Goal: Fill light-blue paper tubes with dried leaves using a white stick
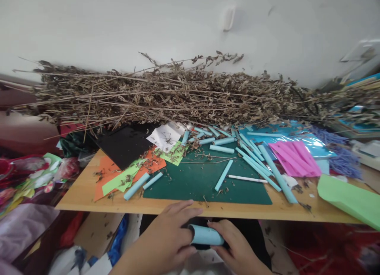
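Observation:
A short, wide light-blue paper tube (207, 235) lies level between my two hands, below the table's front edge. My left hand (169, 237) is at its left end, with a finger at the dark opening and the other fingers spread over it. The right end is gripped by my right hand (233, 243), thumb and fingers around the paper. Many thinner light-blue paper rolls (224, 175) lie scattered on the green mat (190, 182) beyond, along with a thin white stick (247, 179).
A long heap of dried stalks (178, 94) runs along the wall. Orange paper (103, 176), a black sheet (123, 144) and green sheets are at the left of the wooden table (80, 191). Pink paper (297, 158) and light-green paper (350, 199) lie at the right.

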Tool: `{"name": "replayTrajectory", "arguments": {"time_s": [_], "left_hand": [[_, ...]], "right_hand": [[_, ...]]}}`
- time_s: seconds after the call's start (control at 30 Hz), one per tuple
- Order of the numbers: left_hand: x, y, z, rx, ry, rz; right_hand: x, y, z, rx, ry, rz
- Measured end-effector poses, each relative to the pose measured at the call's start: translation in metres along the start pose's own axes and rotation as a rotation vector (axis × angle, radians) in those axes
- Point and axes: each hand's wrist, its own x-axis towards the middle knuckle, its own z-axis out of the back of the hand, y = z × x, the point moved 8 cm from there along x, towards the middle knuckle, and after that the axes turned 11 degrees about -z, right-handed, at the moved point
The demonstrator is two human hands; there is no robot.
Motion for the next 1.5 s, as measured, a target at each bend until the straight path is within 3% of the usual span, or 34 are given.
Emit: {"name": "replayTrajectory", "arguments": {"time_s": [0.37,0.73,0.83,0.97,1.03,1.13,1.2,1.37,1.5], "left_hand": [[0.003,-0.006,0.001,0.067,-0.075,-0.077],[0.008,-0.003,0.004,0.009,-0.053,-0.061],[0.005,0.001,0.019,-0.079,-0.148,-0.103],[-0.002,0.007,0.044,-0.252,-0.341,-0.203],[0.001,0.016,0.039,-0.261,-0.262,-0.126],[0.006,0.024,0.016,-0.213,-0.005,0.008],[0.008,0.023,0.007,-0.217,0.094,0.030],[0.008,0.018,0.002,-0.342,0.129,0.000],[0.002,0.026,-0.005,-0.384,0.181,0.075]], "right_hand": [[-0.003,-0.004,-0.003,0.101,0.027,-0.054],[0.000,-0.003,-0.002,0.118,0.073,-0.092],[0.003,-0.006,-0.002,0.149,0.124,-0.133],[0.007,-0.005,-0.006,0.227,0.295,-0.172],[0.010,-0.003,-0.005,0.249,0.352,-0.194],[0.014,0.002,-0.003,0.257,0.414,-0.200],[0.017,0.007,-0.002,0.257,0.456,-0.189],[0.019,0.010,-0.004,0.238,0.530,-0.191],[0.015,0.004,-0.005,0.213,0.546,-0.211]]}}
